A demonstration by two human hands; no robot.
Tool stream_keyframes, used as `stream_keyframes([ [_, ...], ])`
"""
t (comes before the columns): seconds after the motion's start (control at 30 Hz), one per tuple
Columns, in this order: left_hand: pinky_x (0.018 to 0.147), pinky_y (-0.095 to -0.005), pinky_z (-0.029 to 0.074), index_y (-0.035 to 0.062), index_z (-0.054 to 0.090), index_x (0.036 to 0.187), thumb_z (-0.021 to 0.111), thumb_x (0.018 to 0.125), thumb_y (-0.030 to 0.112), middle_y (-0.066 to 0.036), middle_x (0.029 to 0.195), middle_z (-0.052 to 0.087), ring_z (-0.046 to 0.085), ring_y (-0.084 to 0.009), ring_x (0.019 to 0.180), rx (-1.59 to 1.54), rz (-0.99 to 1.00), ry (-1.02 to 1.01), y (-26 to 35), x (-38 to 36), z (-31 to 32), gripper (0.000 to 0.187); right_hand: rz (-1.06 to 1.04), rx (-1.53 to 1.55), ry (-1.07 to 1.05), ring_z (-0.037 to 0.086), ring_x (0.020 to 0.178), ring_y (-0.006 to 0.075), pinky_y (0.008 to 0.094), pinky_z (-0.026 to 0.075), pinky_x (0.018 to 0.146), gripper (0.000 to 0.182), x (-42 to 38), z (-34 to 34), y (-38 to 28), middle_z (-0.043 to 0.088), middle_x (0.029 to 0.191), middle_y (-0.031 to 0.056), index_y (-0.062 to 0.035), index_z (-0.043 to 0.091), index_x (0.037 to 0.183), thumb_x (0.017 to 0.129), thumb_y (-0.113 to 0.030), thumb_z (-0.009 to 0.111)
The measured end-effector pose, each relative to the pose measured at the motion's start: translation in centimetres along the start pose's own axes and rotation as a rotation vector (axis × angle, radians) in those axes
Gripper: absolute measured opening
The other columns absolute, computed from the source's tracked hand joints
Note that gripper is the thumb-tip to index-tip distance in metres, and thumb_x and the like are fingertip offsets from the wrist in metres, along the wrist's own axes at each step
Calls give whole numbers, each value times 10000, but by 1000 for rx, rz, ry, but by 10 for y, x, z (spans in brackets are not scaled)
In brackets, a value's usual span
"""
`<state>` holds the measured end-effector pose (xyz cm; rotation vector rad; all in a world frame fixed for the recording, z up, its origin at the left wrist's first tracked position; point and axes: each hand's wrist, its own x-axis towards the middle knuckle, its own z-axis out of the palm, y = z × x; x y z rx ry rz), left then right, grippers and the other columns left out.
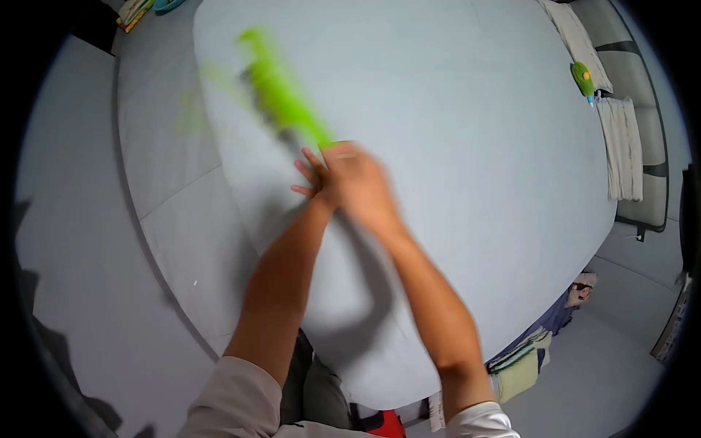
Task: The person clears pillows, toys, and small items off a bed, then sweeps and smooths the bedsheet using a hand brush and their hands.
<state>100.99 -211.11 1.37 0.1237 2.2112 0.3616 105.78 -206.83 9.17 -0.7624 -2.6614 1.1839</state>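
Note:
A bright green brush-like tool (281, 95), smeared by motion, slants up and to the left over the pale grey bed sheet (467, 168). Its lower end meets my right hand (361, 179), which is closed around it. Blur hides the tool's exact kind and whether it touches the sheet. My left hand (315, 179) lies close against the right one and is partly covered by it. Several of its fingers are stretched out and spread below the tool, with nothing visible in them.
At the right stands a grey padded headboard (617, 69), with folded striped cloths (621, 150) and a green plush toy (583, 80) by it. Folded fabrics (522, 372) sit beside the bed at lower right. A red item (391, 423) shows near the bottom edge.

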Motion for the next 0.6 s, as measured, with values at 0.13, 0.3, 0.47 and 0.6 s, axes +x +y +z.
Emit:
stream_keyframes([
  [0.13,1046,-777,-35,41,-359,1455,835,580,705,-347,1502,-346,-326,-542,1382,110,-84,-171,14,18,-4,1622,15,-88,413,624,717,294,419,513,650,399,57,-173,198,688,893,117,-44,645,1144,957,-396,621],
  [0.3,1059,-772,-21,19,-371,1439,816,597,716,-383,1487,-333,-306,-570,1375,174,-135,-274,27,31,-12,1613,827,238,764,517,486,241,375,402,407,364,116,-266,324,586,671,129,8,615,1019,982,-342,519],
  [0.47,1074,-760,-17,-43,-307,1456,776,621,745,-423,1481,-292,-272,-608,1368,225,-142,-272,37,29,-14,1579,338,-356,199,619,706,290,404,497,617,275,190,-68,181,644,826,178,13,591,1082,958,-218,509],
  [0.6,1053,-778,-44,69,-280,1507,707,651,796,-328,1541,-288,-269,-587,1385,285,-98,-186,14,48,8,1495,-47,71,-406,707,837,368,542,530,801,302,169,181,31,693,975,237,-57,599,1151,966,-271,493],
])
